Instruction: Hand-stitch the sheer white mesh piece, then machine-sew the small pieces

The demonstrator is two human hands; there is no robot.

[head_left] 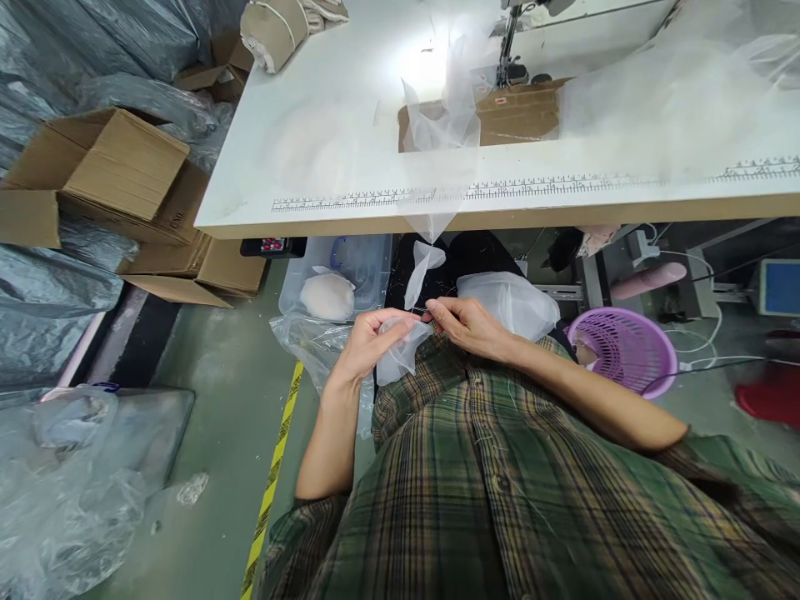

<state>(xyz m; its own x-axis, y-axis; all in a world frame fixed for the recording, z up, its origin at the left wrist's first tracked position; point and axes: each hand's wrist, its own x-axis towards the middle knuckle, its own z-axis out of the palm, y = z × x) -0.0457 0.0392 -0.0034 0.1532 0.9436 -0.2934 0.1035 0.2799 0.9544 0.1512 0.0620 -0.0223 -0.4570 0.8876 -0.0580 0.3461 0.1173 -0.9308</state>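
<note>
Over my lap, my left hand (370, 340) pinches a small piece of sheer white fabric (398, 354) between thumb and fingers. My right hand (470, 323) is closed close beside it, its fingertips almost meeting the left ones; whatever it grips is too small and hidden to make out. Just beyond the fingers hangs another sheer white piece (427, 262). It joins a strip of the same fabric (445, 125) that runs up over the table edge. More sheer white fabric (509, 304) lies bunched on my lap to the right of my hands.
Ahead is a white sewing table (325, 158) with a printed ruler and a sewing machine (509, 50). A clear plastic bin (368, 258) sits below on the left, a purple basket (650, 350) on the right. Open cardboard boxes (125, 167) stand left of the table.
</note>
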